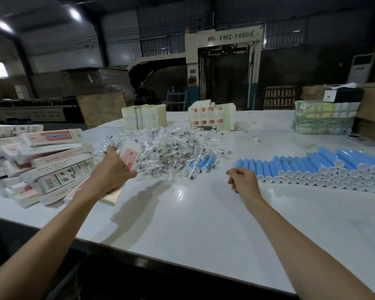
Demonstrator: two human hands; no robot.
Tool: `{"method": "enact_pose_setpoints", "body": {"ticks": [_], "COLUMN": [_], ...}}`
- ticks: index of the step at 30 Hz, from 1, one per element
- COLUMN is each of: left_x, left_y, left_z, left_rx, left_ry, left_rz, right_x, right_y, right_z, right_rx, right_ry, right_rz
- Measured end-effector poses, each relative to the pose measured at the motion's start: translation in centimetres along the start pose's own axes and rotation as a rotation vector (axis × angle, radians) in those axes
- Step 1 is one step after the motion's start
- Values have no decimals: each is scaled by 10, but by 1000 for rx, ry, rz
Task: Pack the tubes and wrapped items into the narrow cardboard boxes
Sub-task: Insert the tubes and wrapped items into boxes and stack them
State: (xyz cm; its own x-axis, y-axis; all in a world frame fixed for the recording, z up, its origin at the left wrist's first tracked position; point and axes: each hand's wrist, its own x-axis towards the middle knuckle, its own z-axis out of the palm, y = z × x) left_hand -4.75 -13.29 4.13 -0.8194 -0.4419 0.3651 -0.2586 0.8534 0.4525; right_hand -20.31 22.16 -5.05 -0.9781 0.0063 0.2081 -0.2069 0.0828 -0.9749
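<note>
- The white bench (pixel 204 224) carries all the things.
- The boxes (pixel 41 165) lie in a pile at its left side.
- The blue tubes (pixel 312 169) lie in rows at the right.
- The wrapped items (pixel 160 148) make a heap in the middle.
- The left hand (pixel 110 172) grips one blurred box (pixel 130 156) between the pile and the heap.
- The right hand (pixel 243 180), fingers curled in, holds nothing, just beside the tubes.
</note>
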Motion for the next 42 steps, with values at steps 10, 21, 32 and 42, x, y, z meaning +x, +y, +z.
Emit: {"method": "enact_pose_setpoints", "body": {"ticks": [10,21,32,42], "left_x": [13,24,26,15], "left_y": [127,108,104,114], "left_z": [62,163,155,150], "left_rx": [-920,-1156,-1345,-1316], "left_ry": [-263,-202,-324,-435], "left_rz": [167,-54,-84,-129], "right_x": [-9,27,4,8], "right_y": [-1,-16,-16,-19], "right_z": [6,63,64,47], "right_rx": [-263,-1004,-1200,-1375], "right_ry": [7,-293,-52,-53], "right_rz": [-135,-408,-596,-282]}}
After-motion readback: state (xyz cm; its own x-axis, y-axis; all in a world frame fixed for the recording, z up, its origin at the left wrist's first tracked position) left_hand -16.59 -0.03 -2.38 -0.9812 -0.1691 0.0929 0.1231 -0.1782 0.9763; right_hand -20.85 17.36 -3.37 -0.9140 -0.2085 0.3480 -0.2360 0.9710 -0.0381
